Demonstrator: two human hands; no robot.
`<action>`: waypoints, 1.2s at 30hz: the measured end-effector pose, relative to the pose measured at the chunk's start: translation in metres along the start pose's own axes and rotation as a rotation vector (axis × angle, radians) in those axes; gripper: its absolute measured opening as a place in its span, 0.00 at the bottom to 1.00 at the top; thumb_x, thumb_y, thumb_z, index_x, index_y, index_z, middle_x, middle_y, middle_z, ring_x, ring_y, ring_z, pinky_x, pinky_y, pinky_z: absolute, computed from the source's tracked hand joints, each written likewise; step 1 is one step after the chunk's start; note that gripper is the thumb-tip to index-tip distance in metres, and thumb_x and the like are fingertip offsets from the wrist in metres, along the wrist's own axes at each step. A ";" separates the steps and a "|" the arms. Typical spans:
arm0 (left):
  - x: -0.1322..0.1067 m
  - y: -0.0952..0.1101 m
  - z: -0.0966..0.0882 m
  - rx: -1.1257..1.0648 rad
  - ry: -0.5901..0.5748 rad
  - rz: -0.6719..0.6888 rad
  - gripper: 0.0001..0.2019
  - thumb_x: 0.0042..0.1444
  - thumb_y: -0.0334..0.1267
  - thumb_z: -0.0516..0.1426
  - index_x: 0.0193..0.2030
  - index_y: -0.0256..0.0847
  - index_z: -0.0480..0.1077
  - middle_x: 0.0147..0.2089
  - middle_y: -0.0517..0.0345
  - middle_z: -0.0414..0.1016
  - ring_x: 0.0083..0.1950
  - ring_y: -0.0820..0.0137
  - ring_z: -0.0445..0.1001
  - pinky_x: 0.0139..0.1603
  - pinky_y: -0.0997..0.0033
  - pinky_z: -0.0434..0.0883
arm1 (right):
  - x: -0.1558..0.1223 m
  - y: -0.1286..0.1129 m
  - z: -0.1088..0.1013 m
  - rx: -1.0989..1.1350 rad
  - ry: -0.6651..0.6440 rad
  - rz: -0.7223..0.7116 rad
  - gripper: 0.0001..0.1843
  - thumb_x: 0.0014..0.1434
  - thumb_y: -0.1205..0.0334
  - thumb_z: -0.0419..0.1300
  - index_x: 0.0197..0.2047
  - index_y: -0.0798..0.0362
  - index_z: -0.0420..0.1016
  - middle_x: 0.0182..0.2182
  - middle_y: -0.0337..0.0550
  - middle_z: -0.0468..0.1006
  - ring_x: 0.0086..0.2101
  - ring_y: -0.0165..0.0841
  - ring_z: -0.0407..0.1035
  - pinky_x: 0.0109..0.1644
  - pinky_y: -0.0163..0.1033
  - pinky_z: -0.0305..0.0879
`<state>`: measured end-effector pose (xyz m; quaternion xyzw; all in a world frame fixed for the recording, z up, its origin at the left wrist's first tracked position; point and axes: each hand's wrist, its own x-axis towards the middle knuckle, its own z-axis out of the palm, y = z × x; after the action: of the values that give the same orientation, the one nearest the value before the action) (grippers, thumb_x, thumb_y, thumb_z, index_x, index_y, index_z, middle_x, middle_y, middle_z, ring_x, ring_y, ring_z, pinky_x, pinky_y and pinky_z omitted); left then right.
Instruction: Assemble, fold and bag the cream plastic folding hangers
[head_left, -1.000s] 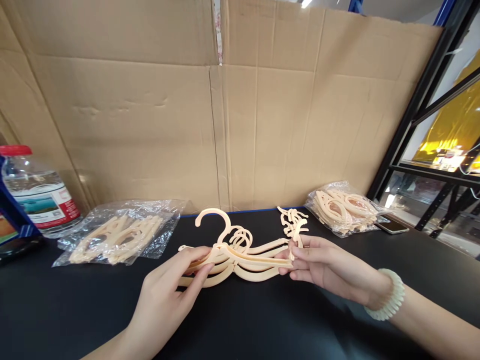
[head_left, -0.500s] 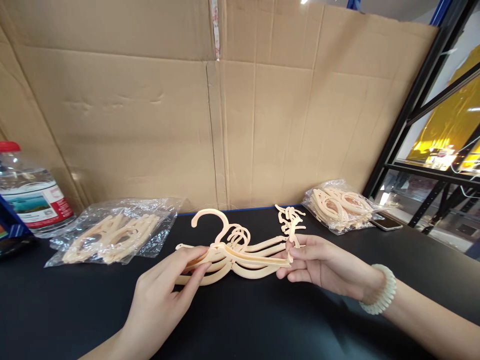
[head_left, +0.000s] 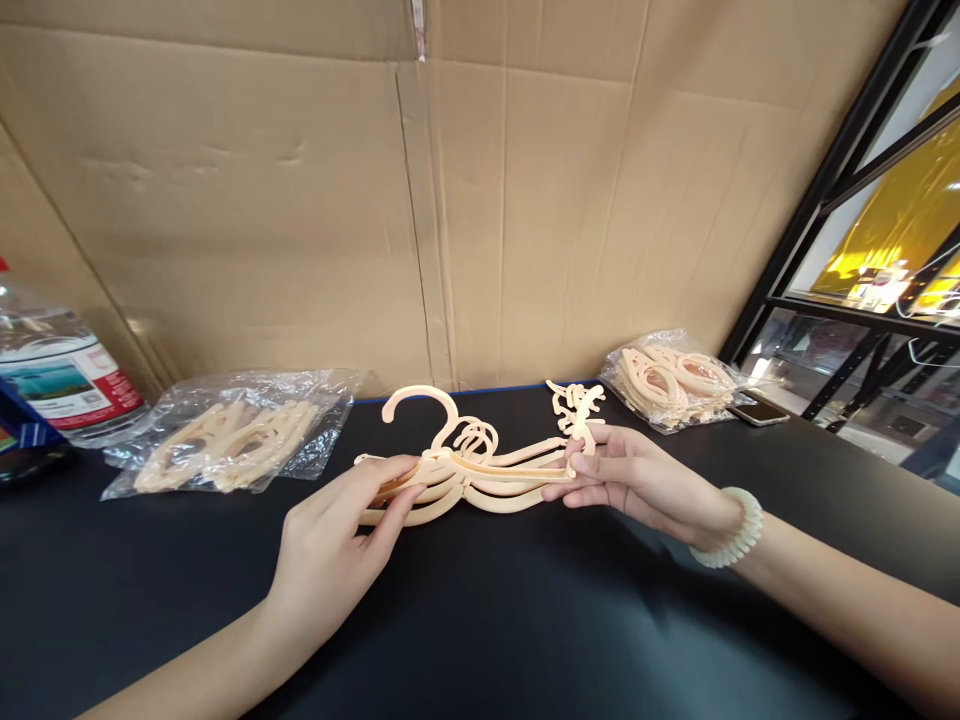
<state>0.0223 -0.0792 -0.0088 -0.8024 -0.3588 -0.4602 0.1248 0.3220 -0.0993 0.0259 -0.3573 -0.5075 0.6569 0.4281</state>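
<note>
A cream plastic clothes hanger (head_left: pixel 517 474) with a large hook is held above the table. My left hand (head_left: pixel 337 540) is closed around its left arm, thumb below and fingers on top. At the other end, my right hand (head_left: pixel 637 485) pinches a small curved plastic piece (head_left: pixel 584 412) against the hanger's tip; whether the two are joined I cannot tell. Several similar hangers (head_left: pixel 502 502) lie just behind and under the held one, their hooks bunched together. Beyond my right fingers is a small heap of loose curved pieces (head_left: pixel 562 398).
Plastic bags of cream hanger parts lie on the black table (head_left: pixel 480 620): one bag (head_left: pixel 232 440) at left, another (head_left: pixel 671 380) at right. A phone (head_left: pixel 759 410) is beside the right bag. A large bottle (head_left: pixel 67 380) stands far left. Cardboard (head_left: pixel 525 220) walls the back; a black rack (head_left: pixel 810 200) rises at right.
The view has tilted down slightly, so everything sits higher in the picture. Both hands keep their grips; the small piece leans a little differently at the hanger's tip.
</note>
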 end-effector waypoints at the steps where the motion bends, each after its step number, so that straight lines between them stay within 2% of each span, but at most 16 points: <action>1: 0.000 0.001 0.000 -0.003 0.003 0.000 0.07 0.63 0.36 0.57 0.47 0.41 0.70 0.41 0.57 0.79 0.36 0.69 0.80 0.42 0.72 0.78 | 0.000 0.001 0.002 -0.019 0.024 -0.034 0.16 0.55 0.57 0.71 0.34 0.55 0.68 0.34 0.46 0.79 0.40 0.40 0.78 0.44 0.38 0.74; 6: 0.002 0.004 0.000 -0.028 -0.012 -0.009 0.07 0.63 0.35 0.56 0.47 0.42 0.70 0.41 0.59 0.80 0.34 0.71 0.80 0.36 0.76 0.77 | 0.001 0.006 0.007 -0.071 0.152 -0.117 0.20 0.50 0.54 0.74 0.34 0.54 0.69 0.29 0.38 0.76 0.35 0.38 0.78 0.41 0.39 0.75; 10: 0.002 0.005 0.000 -0.065 -0.030 -0.045 0.09 0.63 0.37 0.56 0.49 0.42 0.71 0.40 0.58 0.81 0.35 0.70 0.80 0.33 0.76 0.77 | 0.002 0.011 0.007 -0.096 0.216 -0.160 0.21 0.48 0.52 0.74 0.33 0.54 0.69 0.29 0.40 0.77 0.32 0.37 0.78 0.40 0.40 0.76; 13: 0.003 0.007 0.001 -0.108 -0.056 -0.128 0.09 0.63 0.40 0.56 0.48 0.42 0.72 0.39 0.57 0.81 0.34 0.69 0.80 0.31 0.77 0.77 | 0.003 0.013 0.008 -0.058 0.208 -0.202 0.20 0.49 0.52 0.74 0.32 0.54 0.69 0.30 0.41 0.77 0.33 0.37 0.77 0.41 0.42 0.75; 16: 0.007 0.010 -0.001 -0.144 -0.118 -0.247 0.12 0.64 0.45 0.54 0.46 0.42 0.73 0.39 0.57 0.81 0.34 0.69 0.80 0.29 0.77 0.76 | 0.003 0.012 0.008 -0.104 0.210 -0.282 0.16 0.52 0.53 0.71 0.36 0.53 0.74 0.35 0.43 0.77 0.32 0.33 0.72 0.39 0.41 0.72; 19: 0.015 0.010 -0.008 -0.126 -0.143 -0.292 0.13 0.63 0.46 0.53 0.45 0.42 0.73 0.38 0.58 0.79 0.32 0.70 0.77 0.28 0.77 0.74 | 0.003 0.005 0.000 -0.142 0.245 -0.354 0.13 0.53 0.53 0.70 0.38 0.50 0.78 0.35 0.41 0.75 0.29 0.31 0.65 0.35 0.40 0.66; 23: 0.030 0.004 -0.020 -0.037 -0.171 -0.233 0.11 0.62 0.44 0.53 0.42 0.41 0.72 0.38 0.58 0.75 0.30 0.72 0.73 0.30 0.75 0.72 | 0.004 -0.016 -0.029 -0.119 0.257 -0.346 0.10 0.53 0.51 0.69 0.32 0.47 0.78 0.26 0.37 0.69 0.26 0.31 0.62 0.31 0.39 0.61; 25: 0.035 0.002 -0.026 0.005 -0.235 -0.203 0.11 0.62 0.43 0.52 0.40 0.41 0.72 0.36 0.58 0.73 0.32 0.70 0.73 0.32 0.73 0.71 | 0.004 -0.028 -0.047 -0.233 0.210 -0.300 0.11 0.52 0.51 0.70 0.33 0.47 0.78 0.24 0.36 0.69 0.25 0.30 0.62 0.30 0.38 0.61; 29: 0.035 0.009 -0.033 0.178 -0.390 -0.124 0.08 0.59 0.38 0.52 0.36 0.44 0.73 0.33 0.59 0.74 0.34 0.66 0.74 0.27 0.70 0.66 | 0.002 -0.045 -0.073 -0.747 -0.016 -0.122 0.15 0.51 0.50 0.70 0.38 0.52 0.80 0.29 0.42 0.77 0.29 0.34 0.70 0.34 0.40 0.66; 32: 0.028 0.024 -0.034 0.271 -0.517 0.003 0.05 0.53 0.33 0.54 0.30 0.43 0.71 0.30 0.60 0.75 0.33 0.64 0.75 0.28 0.68 0.66 | -0.001 -0.048 -0.080 -0.978 -0.203 0.049 0.16 0.52 0.49 0.68 0.36 0.53 0.81 0.30 0.44 0.79 0.32 0.37 0.73 0.36 0.40 0.68; 36: 0.019 0.039 -0.031 0.239 -0.647 0.054 0.07 0.52 0.28 0.54 0.28 0.43 0.69 0.28 0.61 0.75 0.29 0.67 0.74 0.31 0.68 0.68 | -0.001 -0.042 -0.079 -1.152 -0.260 0.087 0.12 0.55 0.52 0.64 0.34 0.53 0.80 0.28 0.42 0.79 0.28 0.34 0.70 0.32 0.37 0.65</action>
<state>0.0345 -0.1146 0.0287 -0.8958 -0.4096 -0.1332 0.1097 0.4021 -0.0670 0.0492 -0.4693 -0.8156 0.3309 0.0719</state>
